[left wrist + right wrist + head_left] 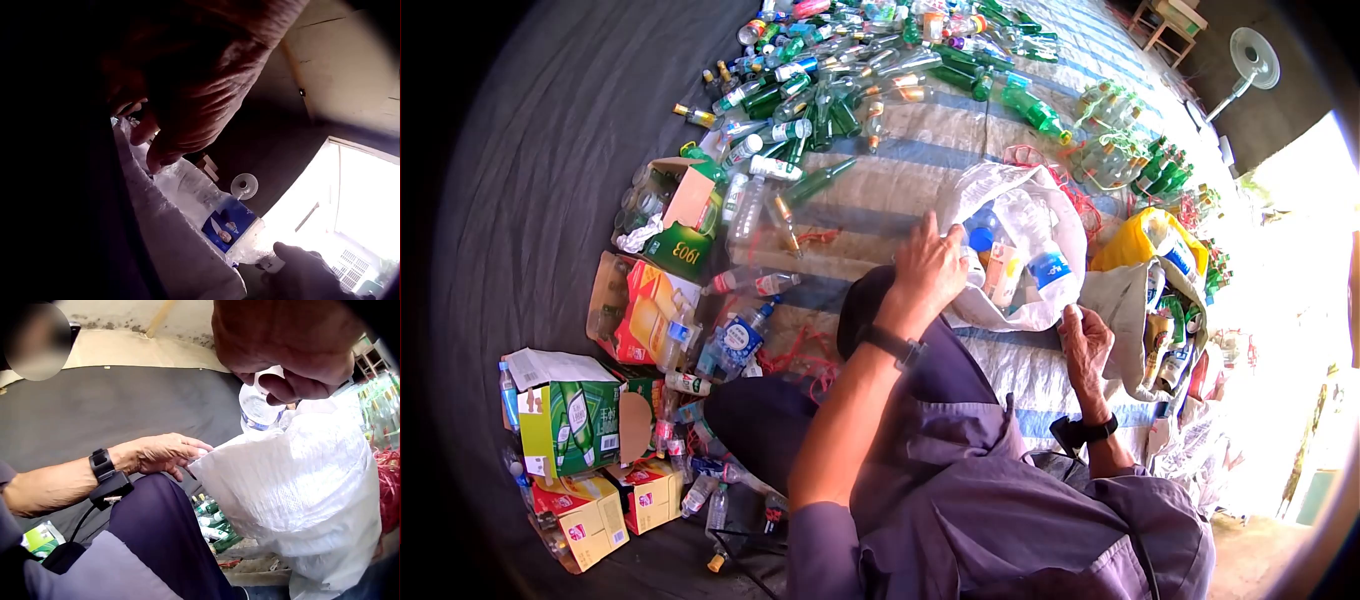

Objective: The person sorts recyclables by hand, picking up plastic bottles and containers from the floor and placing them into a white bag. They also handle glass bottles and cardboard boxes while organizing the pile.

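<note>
White woven bag (1005, 317): with mouth open upward, set on the striped sheet (850, 215) in front of the bent legs; between the two hands, in contact with both at the rim.
Left hand (925, 272): on the left side of the bag's mouth, partly closed, with fingers loosely bent; holding the rim lightly between the upper and lower fingers, as seen from the right wrist.
Right hand (1086, 345): at the near right side of the mouth, more closed than the left; pinching the edge with thumb and fingers.
Bottle with blue label (1048, 272): inside the bag, clear plastic, tilted, close to the right hand; apart from the left hand.
Other contents: blue and white pieces, near the left hand; too crowded to tell each one.
Glass and plastic bottles (825, 115): scattered in a big pile beyond the bag, many of them green, mostly lying on the side.
Cardboard boxes (585, 425): in a row at the left, some with bottles inside.
Yellow bag (1125, 243) and grey bag (1130, 325): standing to the right of the white one, both filled.
Red strings (1082, 205): in a tangle just beside the white bag, at the far right side.
Fan (1254, 58): far back, at upper right.
</note>
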`<action>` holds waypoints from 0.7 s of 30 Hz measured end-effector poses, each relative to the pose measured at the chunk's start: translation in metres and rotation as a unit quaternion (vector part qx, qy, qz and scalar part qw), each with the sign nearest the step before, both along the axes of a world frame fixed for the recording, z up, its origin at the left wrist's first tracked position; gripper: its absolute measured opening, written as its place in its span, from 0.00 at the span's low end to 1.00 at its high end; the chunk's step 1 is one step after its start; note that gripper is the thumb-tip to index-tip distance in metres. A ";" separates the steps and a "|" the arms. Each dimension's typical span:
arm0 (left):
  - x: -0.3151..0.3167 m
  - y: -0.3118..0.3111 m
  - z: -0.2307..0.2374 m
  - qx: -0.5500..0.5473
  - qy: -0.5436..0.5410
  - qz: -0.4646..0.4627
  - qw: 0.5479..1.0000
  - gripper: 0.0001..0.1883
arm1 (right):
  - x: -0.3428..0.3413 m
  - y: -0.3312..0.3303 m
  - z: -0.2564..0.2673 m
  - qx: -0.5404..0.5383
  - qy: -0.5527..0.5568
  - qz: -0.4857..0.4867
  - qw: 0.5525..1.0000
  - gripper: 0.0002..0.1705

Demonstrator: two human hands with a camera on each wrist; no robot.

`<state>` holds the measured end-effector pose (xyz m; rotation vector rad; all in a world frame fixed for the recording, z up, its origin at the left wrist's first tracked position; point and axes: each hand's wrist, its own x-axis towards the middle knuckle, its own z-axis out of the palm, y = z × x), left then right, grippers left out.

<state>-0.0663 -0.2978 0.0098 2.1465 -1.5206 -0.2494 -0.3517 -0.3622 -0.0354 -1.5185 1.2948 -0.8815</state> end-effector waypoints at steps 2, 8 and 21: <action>0.006 -0.006 -0.005 0.043 0.093 0.026 0.994 0.28 | 0.006 0.003 0.003 -0.017 0.010 0.025 0.999 0.16; 0.009 -0.016 -0.033 -0.131 0.108 0.072 0.983 0.23 | 0.035 0.012 0.029 -0.062 0.096 0.075 0.991 0.16; -0.006 -0.016 -0.022 -0.189 0.072 -0.019 0.979 0.20 | 0.140 -0.033 -0.003 -0.082 0.261 0.193 0.942 0.30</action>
